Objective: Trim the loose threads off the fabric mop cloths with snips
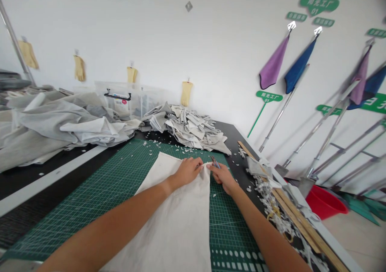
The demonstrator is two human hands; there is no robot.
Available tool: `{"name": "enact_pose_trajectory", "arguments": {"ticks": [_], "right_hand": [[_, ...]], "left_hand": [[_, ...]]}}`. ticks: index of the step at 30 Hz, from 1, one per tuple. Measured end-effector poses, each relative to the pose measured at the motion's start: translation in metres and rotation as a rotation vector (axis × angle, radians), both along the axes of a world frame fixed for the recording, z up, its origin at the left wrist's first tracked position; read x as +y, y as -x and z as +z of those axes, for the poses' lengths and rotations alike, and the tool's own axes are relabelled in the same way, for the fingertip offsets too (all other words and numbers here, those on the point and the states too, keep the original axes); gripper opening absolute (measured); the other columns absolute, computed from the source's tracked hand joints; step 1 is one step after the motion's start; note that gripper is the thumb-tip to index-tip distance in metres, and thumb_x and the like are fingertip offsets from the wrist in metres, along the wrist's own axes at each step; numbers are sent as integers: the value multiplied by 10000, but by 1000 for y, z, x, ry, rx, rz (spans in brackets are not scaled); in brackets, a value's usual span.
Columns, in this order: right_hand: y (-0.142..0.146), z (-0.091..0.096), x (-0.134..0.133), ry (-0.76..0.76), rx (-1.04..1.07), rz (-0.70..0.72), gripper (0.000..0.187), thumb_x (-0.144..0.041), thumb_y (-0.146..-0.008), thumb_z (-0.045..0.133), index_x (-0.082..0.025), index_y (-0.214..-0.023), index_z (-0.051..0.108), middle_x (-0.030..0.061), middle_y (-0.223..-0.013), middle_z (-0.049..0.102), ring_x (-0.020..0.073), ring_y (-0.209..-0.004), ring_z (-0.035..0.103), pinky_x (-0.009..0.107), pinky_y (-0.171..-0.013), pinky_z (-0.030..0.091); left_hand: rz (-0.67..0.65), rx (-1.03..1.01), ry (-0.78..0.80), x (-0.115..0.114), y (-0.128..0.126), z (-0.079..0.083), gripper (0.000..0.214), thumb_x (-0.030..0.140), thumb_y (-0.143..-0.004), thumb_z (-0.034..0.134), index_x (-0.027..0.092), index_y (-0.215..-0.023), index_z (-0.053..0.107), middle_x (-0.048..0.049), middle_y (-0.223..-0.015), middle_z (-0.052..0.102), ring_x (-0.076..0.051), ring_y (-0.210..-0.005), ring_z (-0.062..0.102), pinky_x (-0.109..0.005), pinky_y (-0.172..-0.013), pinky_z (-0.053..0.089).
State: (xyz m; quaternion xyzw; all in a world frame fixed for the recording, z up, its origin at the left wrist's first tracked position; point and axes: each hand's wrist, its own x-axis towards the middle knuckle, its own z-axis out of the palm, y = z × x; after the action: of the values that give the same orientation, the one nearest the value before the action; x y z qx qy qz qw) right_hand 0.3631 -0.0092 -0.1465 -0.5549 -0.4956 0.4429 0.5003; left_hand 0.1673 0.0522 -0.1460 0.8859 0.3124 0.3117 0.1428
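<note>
- Here, the cream cloth (181, 215) lies flat on the green mat (114, 183), running from the mat's near edge toward its far end.
- The left hand (188, 169), over the middle of the mat, pinches the cloth's far hem with its fingers closed on it.
- The right hand (223, 176), just beside it over the mat, is curled round small scissors (214, 161), whose blades are at the hem.
- This looks like trimming at that edge; a clean snip calls for the hem held taut.
- Cut pieces (193, 129) are heaped at the mat's far end.

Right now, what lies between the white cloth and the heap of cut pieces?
In the head view, green mat dotted with small scraps separates cloth and heap.
</note>
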Motion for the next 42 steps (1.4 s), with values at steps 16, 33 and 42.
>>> {"name": "enact_pose_trajectory", "arguments": {"ticks": [16,33,42], "right_hand": [[3,-2,0,-66,53,-93,485,-540,-715,748,-163,-990,614,-132,-413,318,52,-355,195,193,-340,122],[5,-7,0,-106,-94,-110,421,-545,-776,715,-153,-916,659,-101,-430,350,62,-377,244,199,-345,163],[7,-8,0,-114,-143,-146,427,-544,-781,701,-154,-953,698,-86,-440,367,79,-392,258,226,-372,178]], "left_hand": [[-19,31,-22,-3,4,4,369,432,-1004,403,243,-861,686,-37,-829,713,-220,-844,608,-323,-810,374],[-7,-132,95,-2,2,6,264,465,-947,533,268,-1050,676,8,-842,702,-186,-827,607,-293,-801,395],[-76,-201,101,5,2,1,234,355,-971,483,231,-958,680,-7,-901,709,-166,-847,615,-252,-780,409]]}}
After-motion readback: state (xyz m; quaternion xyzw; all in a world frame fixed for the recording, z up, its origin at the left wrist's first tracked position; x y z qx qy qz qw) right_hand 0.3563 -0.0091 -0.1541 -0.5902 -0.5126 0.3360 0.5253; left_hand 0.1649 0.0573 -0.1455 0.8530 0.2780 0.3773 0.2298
